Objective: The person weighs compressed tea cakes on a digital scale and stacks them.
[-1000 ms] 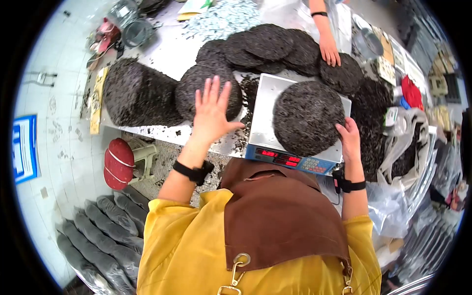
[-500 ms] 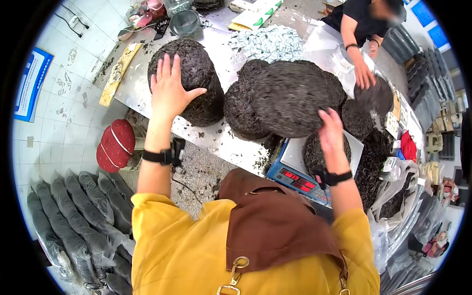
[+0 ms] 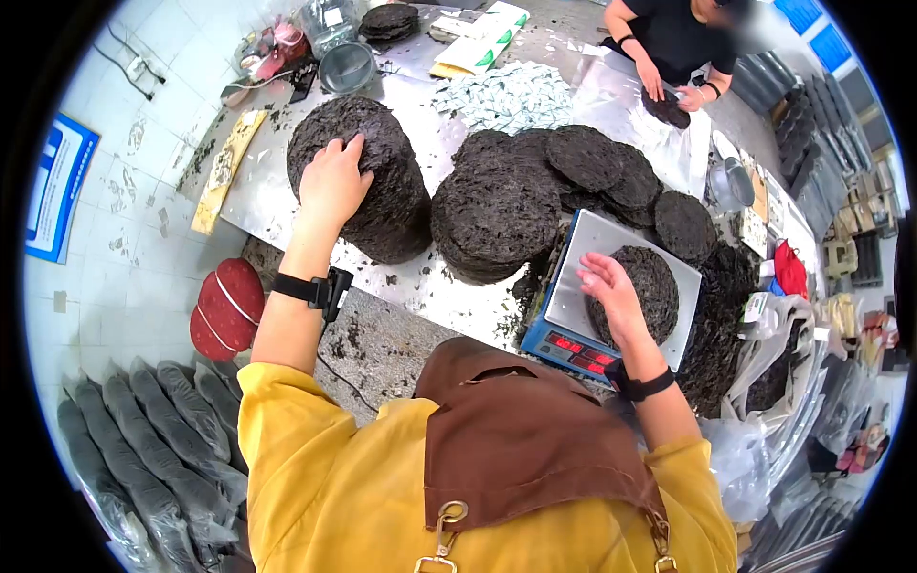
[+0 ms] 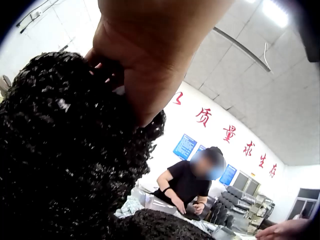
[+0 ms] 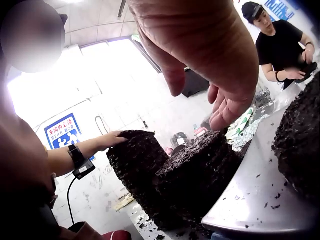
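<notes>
My left hand (image 3: pixel 334 186) is on top of a tall stack of round black seaweed cakes (image 3: pixel 396 215). Its fingers are curled at the top cake, with the thumb bent in beside them; in the left wrist view the stack (image 4: pixel 65 150) partly hides the fingertips. Over the digital scale (image 3: pixel 565 277) hovers my right hand (image 3: pixel 616 296), its fingers loosely spread and holding nothing. One seaweed cake (image 3: pixel 650 291) lies on the scale's metal plate, partly behind that hand. Between the scale and the tall stack stands a second, lower stack (image 3: pixel 492 215).
More cakes (image 3: pixel 597 158) overlap behind the scale. Loose seaweed (image 3: pixel 731 315) is heaped to its right. Small white packets (image 3: pixel 506 95) cover the table's far side. Across the table another person (image 3: pixel 678 43) handles a seaweed cake (image 3: pixel 666 110). A yellowish board (image 3: pixel 227 172) lies at the left edge.
The right hand has let go of the cake it carried left, which now lies on the lower stack, and moved back over the scale. The left hand's fingers have curled. The other person drew a cake away.
</notes>
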Motion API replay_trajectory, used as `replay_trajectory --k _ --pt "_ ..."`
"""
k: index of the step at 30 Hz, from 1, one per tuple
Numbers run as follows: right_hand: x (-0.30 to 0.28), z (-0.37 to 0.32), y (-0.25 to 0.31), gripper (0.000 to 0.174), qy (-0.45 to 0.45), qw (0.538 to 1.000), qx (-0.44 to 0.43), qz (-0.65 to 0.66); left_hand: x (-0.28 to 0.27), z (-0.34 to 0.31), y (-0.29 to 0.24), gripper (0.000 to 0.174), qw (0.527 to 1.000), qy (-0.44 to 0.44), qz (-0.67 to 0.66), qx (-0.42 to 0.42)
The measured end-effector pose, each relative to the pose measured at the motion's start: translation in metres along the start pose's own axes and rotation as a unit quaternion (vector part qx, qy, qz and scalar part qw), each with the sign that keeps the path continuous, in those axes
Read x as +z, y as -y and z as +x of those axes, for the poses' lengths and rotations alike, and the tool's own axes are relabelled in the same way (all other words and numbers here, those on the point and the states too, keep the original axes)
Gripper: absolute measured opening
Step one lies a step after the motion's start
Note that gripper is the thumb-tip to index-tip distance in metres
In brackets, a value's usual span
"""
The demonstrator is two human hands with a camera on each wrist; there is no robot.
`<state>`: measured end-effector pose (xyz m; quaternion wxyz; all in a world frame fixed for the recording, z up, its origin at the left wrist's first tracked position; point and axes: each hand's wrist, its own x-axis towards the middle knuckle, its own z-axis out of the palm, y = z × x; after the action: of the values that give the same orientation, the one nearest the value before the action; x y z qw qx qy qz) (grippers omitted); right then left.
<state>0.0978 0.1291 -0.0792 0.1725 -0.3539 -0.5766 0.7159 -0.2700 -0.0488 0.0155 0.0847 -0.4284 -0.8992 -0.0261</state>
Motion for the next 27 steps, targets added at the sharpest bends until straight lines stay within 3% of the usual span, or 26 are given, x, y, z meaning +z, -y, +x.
replay_trajectory --k 2,4,6,7,8,9,10,12,14,16,17,18,19,20,21,22,23,24,25,27 --pt "-0.004 -0.015 0.002 0.045 -0.006 1.0 -0.009 -0.008 0.012 0.006 0.009 0.04 0.999 -0.047 0.006 0.019" --pt "-0.017 -0.029 0.001 0.042 -0.005 1.0 -0.029 -0.01 0.008 0.016 0.029 0.041 0.964 -0.209 -0.153 -0.064" --pt "-0.029 -0.047 0.008 0.04 -0.017 0.999 -0.043 0.005 -0.011 0.029 0.066 0.04 0.916 -0.29 -0.204 -0.189" --pt "-0.035 -0.056 0.012 0.04 -0.036 0.999 -0.035 0.01 -0.032 0.026 0.06 0.039 0.784 -0.332 -0.465 -0.243" --pt "-0.042 -0.062 0.014 0.04 -0.055 0.998 -0.028 0.015 -0.051 0.021 0.054 0.039 0.581 -0.343 -0.685 -0.274" --pt "-0.051 -0.067 0.009 0.037 -0.068 0.997 -0.042 0.021 -0.052 0.019 0.065 0.041 0.479 -0.309 -0.795 -0.207" --pt "-0.06 -0.072 0.004 0.034 -0.084 0.995 -0.039 0.025 -0.06 0.015 0.057 0.041 0.485 -0.307 -0.794 -0.201" --pt "-0.075 -0.083 0.0 0.032 -0.118 0.992 -0.035 0.014 -0.068 0.006 0.014 0.041 0.405 -0.16 -0.872 -0.225" --pt "-0.09 -0.095 -0.002 0.032 -0.163 0.986 -0.024 0.015 -0.047 -0.005 -0.037 0.04 0.347 0.0 -0.925 -0.154" --pt "-0.109 -0.11 -0.006 0.033 -0.195 0.979 -0.032 0.04 -0.023 -0.018 -0.109 0.038 0.344 0.065 -0.922 -0.166" --pt "-0.113 -0.119 -0.001 0.034 -0.218 0.975 -0.031 0.028 -0.009 -0.027 -0.147 0.036 0.403 0.026 -0.901 -0.161" --pt "-0.122 -0.129 0.0 0.034 -0.221 0.974 -0.052 0.018 -0.009 -0.042 -0.185 0.034 0.404 0.048 -0.91 -0.083" --pt "-0.129 -0.138 0.001 0.034 -0.238 0.97 -0.049 0.027 0.007 -0.054 -0.213 0.03 0.46 0.087 -0.878 -0.099" --pt "-0.138 -0.145 0.0 0.034 -0.263 0.964 -0.036 0.027 0.013 -0.069 -0.242 0.029 0.654 0.128 -0.736 -0.119" --pt "-0.143 -0.153 0.0 0.034 -0.28 0.959 -0.035 0.031 0.028 -0.077 -0.266 0.044 0.751 0.058 -0.644 0.134" --pt "-0.147 -0.159 0.0 0.035 -0.291 0.955 -0.038 0.036 0.046 -0.084 -0.287 0.061 0.778 -0.029 -0.502 0.377" --pt "-0.151 -0.166 -0.002 0.035 -0.299 0.953 -0.033 0.036 0.055 -0.092 -0.303 0.057 0.816 -0.026 -0.326 0.476" --pt "-0.153 -0.17 -0.007 0.035 -0.305 0.951 -0.03 0.037 0.097 -0.105 -0.319 0.068 0.826 0.007 -0.218 0.52" --pt "-0.154 -0.173 -0.009 0.035 -0.308 0.951 -0.021 0.027 0.102 -0.112 -0.327 0.076 0.811 0.166 -0.165 0.537" --pt "-0.153 -0.18 -0.011 0.034 -0.316 0.949 -0.011 0.007 0.108 -0.116 -0.322 0.09 0.793 0.156 -0.238 0.538"
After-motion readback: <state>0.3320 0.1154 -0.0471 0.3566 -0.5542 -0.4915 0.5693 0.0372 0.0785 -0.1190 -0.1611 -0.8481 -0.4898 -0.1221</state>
